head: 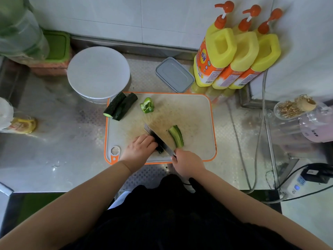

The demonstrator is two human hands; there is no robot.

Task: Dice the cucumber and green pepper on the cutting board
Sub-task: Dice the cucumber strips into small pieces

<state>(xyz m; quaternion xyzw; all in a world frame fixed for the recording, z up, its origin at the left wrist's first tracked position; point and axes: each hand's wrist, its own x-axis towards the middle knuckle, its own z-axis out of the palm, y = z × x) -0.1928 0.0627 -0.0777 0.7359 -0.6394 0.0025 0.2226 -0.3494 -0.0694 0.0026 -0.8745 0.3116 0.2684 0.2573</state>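
I am looking down at the cutting board on the shiny surface, and I think the job is only just starting. No small cubes are lying on the board yet. My left hand is pressing down on a dark cucumber piece near the front edge of the board, with the fingers curled over it. My right hand is gripping the handle of the knife, and the blade is going down along that piece. Just to the right of the blade, a long cucumber strip is lying with its pale inside showing. At the back left corner of the board, two more cucumber chunks are waiting side by side, dark and bumpy, one showing a pale cut end. The green pepper piece is sitting beside them, bright green and curled, and nobody is touching it. So I am guessing most of the cutting is left to do.
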